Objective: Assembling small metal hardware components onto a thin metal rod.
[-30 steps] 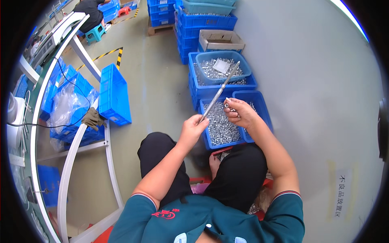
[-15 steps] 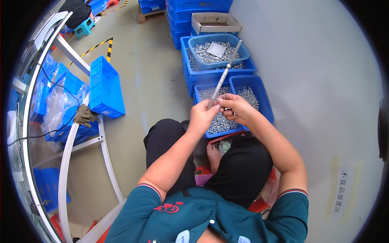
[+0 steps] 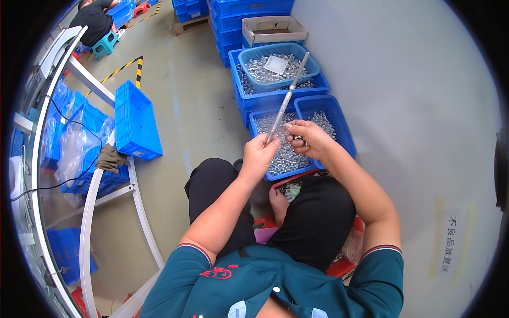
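My left hand [image 3: 259, 158] is closed around the lower end of a long, thin, silvery rod [image 3: 287, 100], which slants up and away to the right. A wider sleeve-like section shows partway along it. Just right of the rod, my right hand [image 3: 312, 139] has its thumb and fingers pinched together; whatever lies in them is too small to name. Beneath both hands is a blue bin of small silvery metal parts [image 3: 289, 161]. A second blue bin [image 3: 347, 142] with similar parts adjoins it on the right.
Farther off, a light-blue basket [image 3: 249, 79] of metal parts sits on a larger blue crate [image 3: 241, 106]. Behind them are an open carton [image 3: 273, 24] and stacked crates. A wall [image 3: 403, 106] runs along the right. At left stand a white-framed table [image 3: 87, 222] and a blue crate [image 3: 139, 122].
My right hand has come away from the rod and my left hand, leaving a small gap. My left hand still holds the rod, slightly lower. The whole view has shifted a little.
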A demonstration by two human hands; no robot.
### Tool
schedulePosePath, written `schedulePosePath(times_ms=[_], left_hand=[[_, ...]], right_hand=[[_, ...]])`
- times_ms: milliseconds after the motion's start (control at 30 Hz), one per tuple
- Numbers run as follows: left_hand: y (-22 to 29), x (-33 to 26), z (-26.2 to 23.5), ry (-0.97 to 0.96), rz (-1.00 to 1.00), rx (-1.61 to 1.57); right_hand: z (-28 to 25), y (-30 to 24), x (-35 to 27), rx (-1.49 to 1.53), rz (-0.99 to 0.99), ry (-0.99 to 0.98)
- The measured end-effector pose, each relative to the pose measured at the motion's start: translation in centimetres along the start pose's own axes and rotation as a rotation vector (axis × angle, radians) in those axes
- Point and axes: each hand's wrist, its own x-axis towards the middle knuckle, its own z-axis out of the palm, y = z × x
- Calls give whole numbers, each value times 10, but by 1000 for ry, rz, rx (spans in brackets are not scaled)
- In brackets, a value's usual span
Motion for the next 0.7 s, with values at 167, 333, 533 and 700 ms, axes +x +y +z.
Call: schedulePosePath(times_ms=[167,333,533,700], left_hand=[[2,-7,-4,9,11,26],[6,-17,-8,-1,-15,63],[-1,-20,-4,-26,-29,116],[-6,-22,7,-46,-71,124]], right_hand=[[-11,-2,-6,57,-12,-24],[-20,-8,-18,126,-119,13],[-38,-22,-44,362,-341,-58],[-60,-26,-77,603,-388,-150]])
